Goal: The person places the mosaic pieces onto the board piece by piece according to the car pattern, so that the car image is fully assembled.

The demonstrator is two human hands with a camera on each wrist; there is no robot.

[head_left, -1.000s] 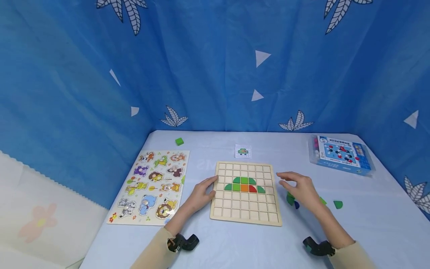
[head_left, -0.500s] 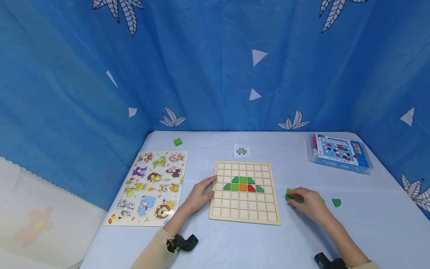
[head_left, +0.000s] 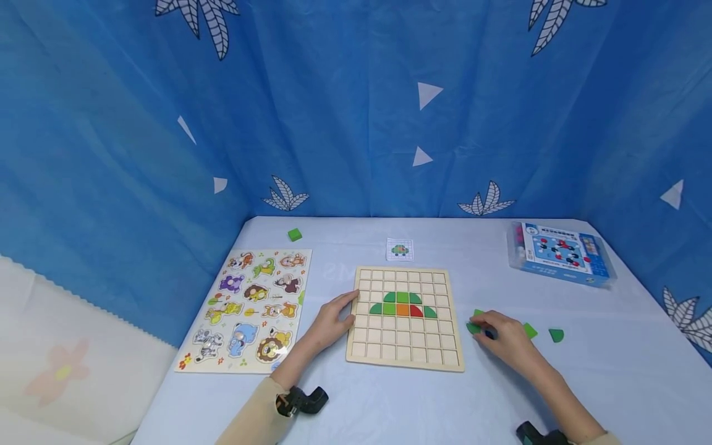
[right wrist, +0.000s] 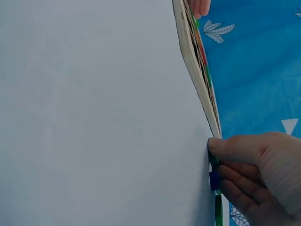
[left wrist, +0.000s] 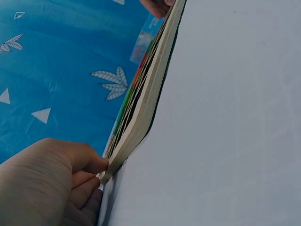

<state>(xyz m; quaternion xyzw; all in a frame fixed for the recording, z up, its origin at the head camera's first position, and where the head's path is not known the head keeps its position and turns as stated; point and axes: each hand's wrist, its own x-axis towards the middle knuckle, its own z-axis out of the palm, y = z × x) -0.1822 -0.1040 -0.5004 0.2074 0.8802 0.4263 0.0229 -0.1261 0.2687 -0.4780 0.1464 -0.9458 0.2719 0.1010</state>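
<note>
A table (head_left: 406, 408) with a smooth white covering fills the lower middle of the frame. On its left side lies an animal puzzle board (head_left: 261, 321), with a green block (head_left: 295, 235) near the table's upper left corner. The wooden grid board (head_left: 405, 340) lies flat at centre, a small printed card (head_left: 400, 250) just above it. At upper right sits a clear plastic box (head_left: 562, 253) with a blue label. Right of centre are a bright green piece (head_left: 529, 330), a rounded green piece (head_left: 557, 335) and a dark blue piece (head_left: 490, 334); whether the partly hidden dark green piece (head_left: 473, 327) beside them touches the table is unclear.
</note>
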